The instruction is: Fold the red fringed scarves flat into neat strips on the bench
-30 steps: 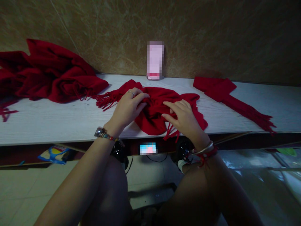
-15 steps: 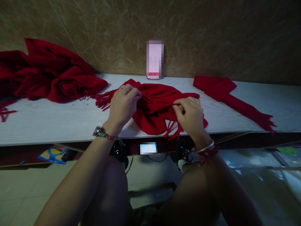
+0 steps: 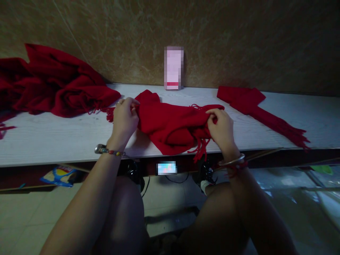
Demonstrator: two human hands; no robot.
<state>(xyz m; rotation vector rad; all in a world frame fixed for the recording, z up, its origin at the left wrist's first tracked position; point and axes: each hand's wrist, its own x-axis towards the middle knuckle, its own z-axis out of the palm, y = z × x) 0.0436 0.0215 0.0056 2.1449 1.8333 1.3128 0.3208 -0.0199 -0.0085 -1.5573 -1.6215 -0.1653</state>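
Note:
A red fringed scarf [image 3: 170,122] lies bunched in the middle of the white tabletop, partly stretched between my hands. My left hand [image 3: 125,115] pinches its left side, close to a fringe that shows beyond the wrist. At the scarf's right side, my right hand [image 3: 221,125] grips the cloth between thumb and fingers. More fringe hangs over the table's front edge, left of my right hand. The exact fold under my left fingertips is hidden.
A heap of red cloth [image 3: 63,81] with fringe fills the table's left. On the right lies a folded red scarf [image 3: 255,106]. A blurred pink object [image 3: 174,69] leans on the marbled wall. Below the white tabletop [image 3: 66,141] are a blue packet [image 3: 60,175] and a lit screen [image 3: 166,168].
My left hand has moved left and my right hand slightly right, still holding the scarf. The cloth between them is spread wider and flatter.

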